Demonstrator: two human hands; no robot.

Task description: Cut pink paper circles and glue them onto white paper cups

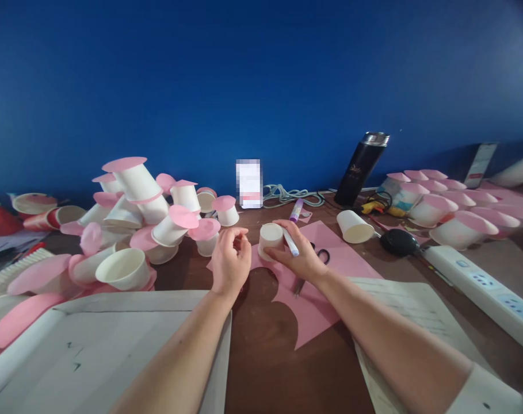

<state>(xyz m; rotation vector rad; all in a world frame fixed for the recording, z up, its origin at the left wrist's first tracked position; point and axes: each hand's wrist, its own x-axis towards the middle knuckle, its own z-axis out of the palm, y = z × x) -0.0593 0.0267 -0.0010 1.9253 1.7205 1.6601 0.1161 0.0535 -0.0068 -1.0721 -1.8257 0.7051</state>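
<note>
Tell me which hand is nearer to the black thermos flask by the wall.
Right. The right hand, resting on an upturned paper cup with a pen in its fingers, lies closer below-left of the black thermos flask. The left hand sits farther left, beyond the cup.

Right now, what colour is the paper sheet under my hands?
Pink paper sheet, clearest in the head view.

Craft workbench; paper cups (157, 207), scissors (319, 257)

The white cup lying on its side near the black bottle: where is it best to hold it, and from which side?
Grip the white cup around its side wall, coming from above. It lies tipped over with its open mouth toward the right, so the round wall faces up, free of the pink paper beside it.
</note>
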